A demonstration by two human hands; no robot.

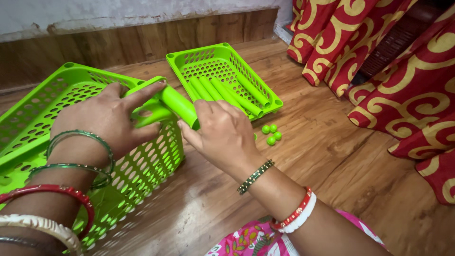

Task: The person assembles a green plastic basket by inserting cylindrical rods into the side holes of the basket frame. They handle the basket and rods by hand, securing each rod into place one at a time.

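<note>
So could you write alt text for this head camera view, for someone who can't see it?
Two bare hands, left hand and right hand, hold a green plastic tube at the corner of a green perforated basket on a wooden floor. Behind lies a second green tray holding more tubes, with small green balls beside it and a red and gold curtain at right.

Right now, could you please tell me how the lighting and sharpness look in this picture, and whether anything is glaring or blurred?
Head view: soft, even light; the glossy wooden floor shows a pale sheen below the perforated bright green plastic basket. The left hand and right hand on the smooth green plastic tube are sharp. The near bangled forearm at the bottom left edge is slightly soft.
</note>
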